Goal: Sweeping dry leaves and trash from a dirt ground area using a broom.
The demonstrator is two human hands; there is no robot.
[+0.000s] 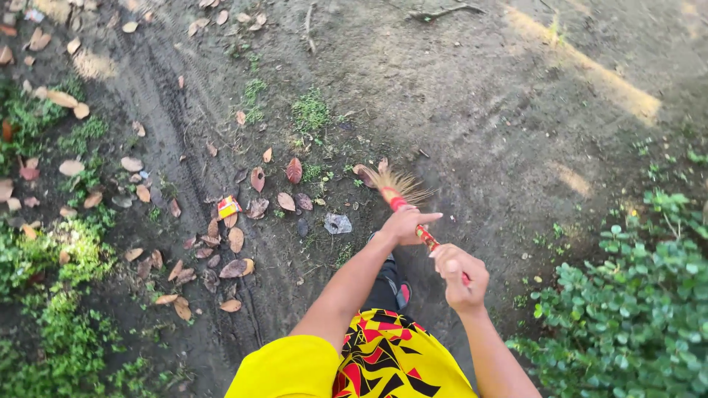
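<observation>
I hold a short stick broom (pixel 396 189) with a red wrapped handle and straw bristles fanned over the dirt. My left hand (pixel 408 223) grips the handle low, near the bristles. Higher up the handle, my right hand (pixel 462 276) is closed around its upper end. The bristles touch bare ground just right of a scatter of dry brown leaves (pixel 294 171). A crumpled grey scrap (pixel 338 223) and a small red and yellow wrapper (pixel 228 206) lie among the leaves. My yellow shirt and patterned shorts fill the bottom of the view.
Several dry leaves (pixel 234 240) trail along a tyre track (pixel 179 140) at the left. Grass and weeds (pixel 51 258) border the left side. A leafy green shrub (pixel 641 295) stands at the lower right. A fallen twig (pixel 440 12) lies at the top.
</observation>
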